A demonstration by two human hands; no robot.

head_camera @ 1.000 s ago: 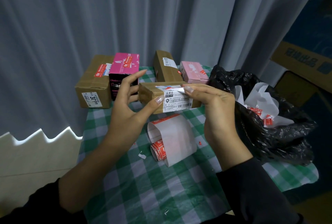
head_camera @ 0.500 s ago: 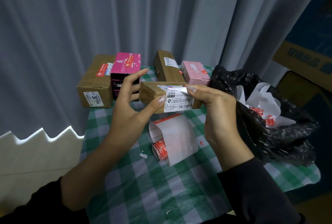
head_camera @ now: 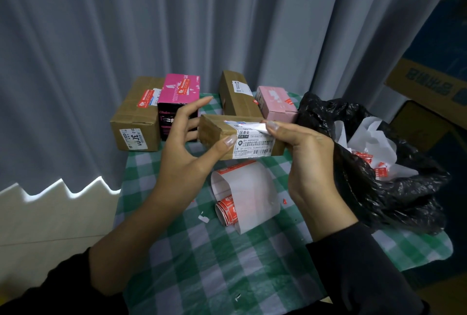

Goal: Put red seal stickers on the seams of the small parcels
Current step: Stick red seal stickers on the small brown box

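The parcel (head_camera: 217,132), a small brown carton, is held in the air between both hands, above the checked cloth (head_camera: 202,259). Its long axis runs across from hand to hand, nearly level, and the end towards the right hand sits a little lower. A white shipping label (head_camera: 252,145) wraps over its top edge and down the near face, print towards the camera.

The left hand (head_camera: 187,147) pinches the parcel's left part, with the thumb on the near face beside the label and the fingers spread behind the far side. The right hand (head_camera: 308,158) curls round the right end and hides it. Its fingertips rest on a white slip (head_camera: 256,127) at the top edge; I cannot tell whether that slip is a sticker.

Directly under the hands lies the sticker roll (head_camera: 227,211), red seals wound tight, with a white backing strip (head_camera: 247,188) arching up from it.

Beyond the left hand stand a brown carton (head_camera: 136,117) and a magenta box (head_camera: 180,89), each with a red seal on top. Beyond the right hand's fingertips are a narrow brown box (head_camera: 235,97) and a pale pink box (head_camera: 275,104).

Just right of the right hand slumps a black bag (head_camera: 391,201) holding crumpled white paper with red scraps. A grey curtain (head_camera: 177,23) hangs behind everything.
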